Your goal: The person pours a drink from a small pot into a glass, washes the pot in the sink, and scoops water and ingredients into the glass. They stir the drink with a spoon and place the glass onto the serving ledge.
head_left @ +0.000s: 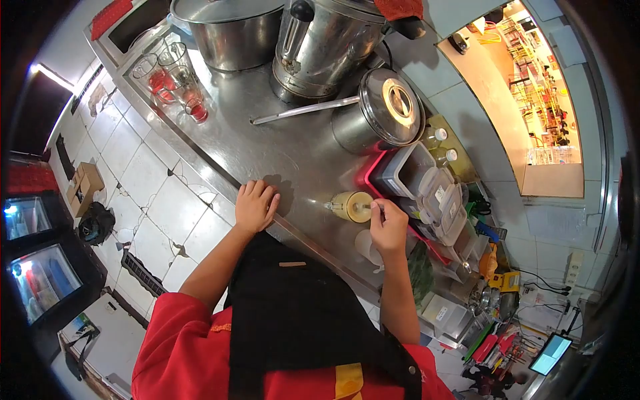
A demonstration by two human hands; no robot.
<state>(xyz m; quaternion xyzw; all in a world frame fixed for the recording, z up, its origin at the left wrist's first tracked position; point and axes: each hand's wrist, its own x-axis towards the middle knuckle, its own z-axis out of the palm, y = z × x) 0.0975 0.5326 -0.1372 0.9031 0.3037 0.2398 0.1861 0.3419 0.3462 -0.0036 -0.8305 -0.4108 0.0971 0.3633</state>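
Observation:
A clear glass mug (pixel 348 205) of yellowish, cloudy drink stands on the steel counter, its handle towards the left. My right hand (pixel 389 228) is at the mug's right rim, fingers pinched on what looks like a spoon (pixel 362 208) dipping into the drink. Most of the spoon is hidden by the liquid and my fingers. My left hand (pixel 257 205) lies on the counter's front edge, fingers stretched out and holding nothing. A pale, whitish cup (pixel 367 247) sits just below the mug, partly behind my right hand.
Several glasses (pixel 167 77) with red contents stand at the left. Behind are a large pot (pixel 230 33), a steel dispenser (pixel 327 53) and a lidded canister (pixel 380 110) with a long metal handle (pixel 303 111). Plastic containers (pixel 437 200) crowd the right side.

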